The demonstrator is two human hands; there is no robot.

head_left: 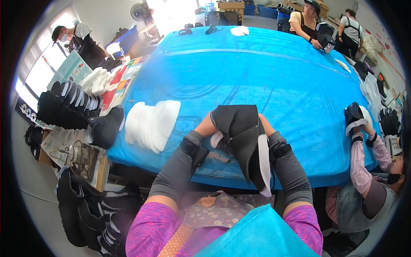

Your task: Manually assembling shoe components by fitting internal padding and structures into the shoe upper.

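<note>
A black boot upper [236,128] with a zigzag seam and a pale strip along its lower edge hangs between my hands, over the near edge of the blue-covered table [239,70]. My left hand [207,127] grips it from the left, with its fingers mostly behind the black material. On the other side my right hand [267,125] holds it too, and its fingers are hidden behind the upper. Left of my left forearm, a fanned stack of white insoles [153,124] lies on the table.
Rows of black boot uppers [68,105] and one black boot [107,126] stand at the left, beside a metal machine [79,156]. More dark uppers [81,210] hang below. A co-worker at the right handles a shoe [354,116]; another person at the far right holds a black boot [325,37].
</note>
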